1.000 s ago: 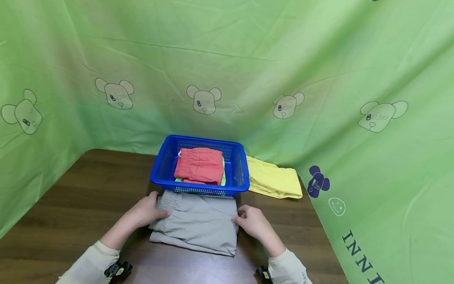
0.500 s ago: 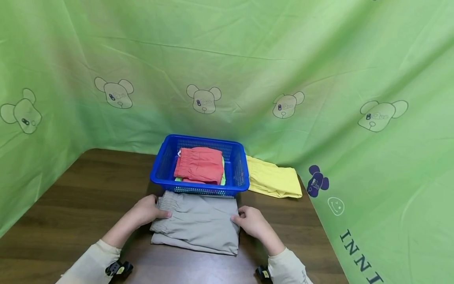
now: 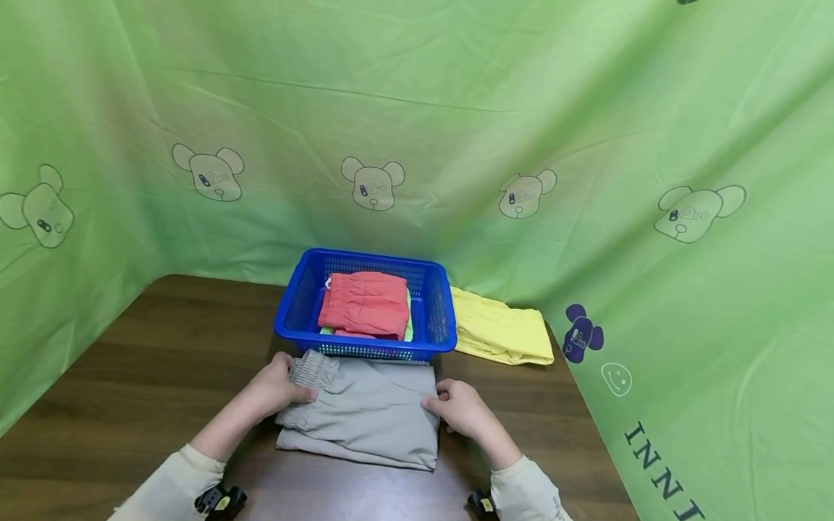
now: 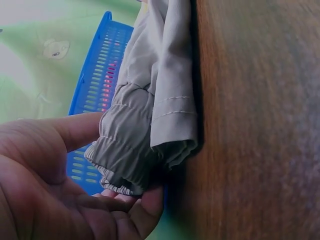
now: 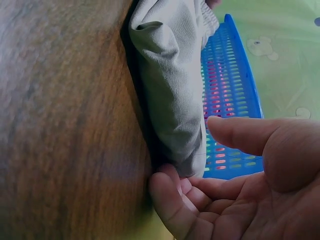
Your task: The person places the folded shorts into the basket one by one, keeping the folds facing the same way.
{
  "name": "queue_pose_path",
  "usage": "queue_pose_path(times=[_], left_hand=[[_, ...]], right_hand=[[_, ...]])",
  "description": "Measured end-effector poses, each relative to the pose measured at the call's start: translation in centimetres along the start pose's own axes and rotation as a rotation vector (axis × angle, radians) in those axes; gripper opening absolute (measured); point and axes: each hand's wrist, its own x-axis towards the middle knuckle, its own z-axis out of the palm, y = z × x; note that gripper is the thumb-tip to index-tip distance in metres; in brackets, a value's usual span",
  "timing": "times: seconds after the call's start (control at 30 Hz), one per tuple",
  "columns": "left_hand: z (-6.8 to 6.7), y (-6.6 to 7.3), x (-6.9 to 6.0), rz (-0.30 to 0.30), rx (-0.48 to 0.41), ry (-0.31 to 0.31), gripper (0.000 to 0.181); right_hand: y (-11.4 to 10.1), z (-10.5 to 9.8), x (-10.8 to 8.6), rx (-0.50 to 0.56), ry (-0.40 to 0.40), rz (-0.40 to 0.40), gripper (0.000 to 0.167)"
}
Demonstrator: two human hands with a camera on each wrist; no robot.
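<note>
Folded grey pants (image 3: 371, 412) with a gathered elastic waistband lie on the table in front of the basket. My left hand (image 3: 276, 387) grips their waistband end, thumb on top and fingers curled underneath. The left wrist view shows that hand (image 4: 65, 185) around the elastic edge (image 4: 120, 150), beside a stitched hem. At the opposite end, my right hand (image 3: 459, 405) pinches the folded side, its thumb over the cloth. In the right wrist view, the fingers (image 5: 172, 200) of that hand tuck under the bottom edge of the grey cloth (image 5: 172, 95).
Just behind the pants stands a blue perforated basket (image 3: 283, 329) holding folded red clothing (image 3: 365, 304) over something light green. A folded yellow garment (image 3: 504, 329) lies right of the basket. Green printed fabric (image 3: 443, 108) walls in the wooden table (image 3: 130, 405).
Both hands keep their hold at the two ends of the grey pants. The pants' front edge has shifted very slightly right; the basket and other garments stay in place.
</note>
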Motion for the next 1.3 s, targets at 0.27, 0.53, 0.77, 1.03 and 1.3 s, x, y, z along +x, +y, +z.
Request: queue_pose_path(times=[0.27,0.53,0.77,1.03,1.3], left_hand=[[0.18,0.08,0.00,-0.020,-0.069,0.000,0.086],[0.23,0.25,-0.14,-0.008,-0.131,0.001,0.086],[0.16,-0.38,0.29,-0.015,-0.254,-0.061,0.088],[0.16,-0.68,0.28,-0.037,-0.514,-0.222,0.054],[0.26,-0.61,-0.03,-0.022,-0.641,-0.321,0.045]], right_hand=[[0.18,0.10,0.24,0.052,-0.011,0.006,0.055],[0.04,0.12,0.27,0.111,0.001,0.030,0.051],[0.24,0.30,0.41,0.228,-0.007,0.049,0.053],[0.48,0.23,0.65,0.368,-0.061,0.041,0.040],[0.47,0.45,0.83,0.455,-0.062,0.070,0.042]])
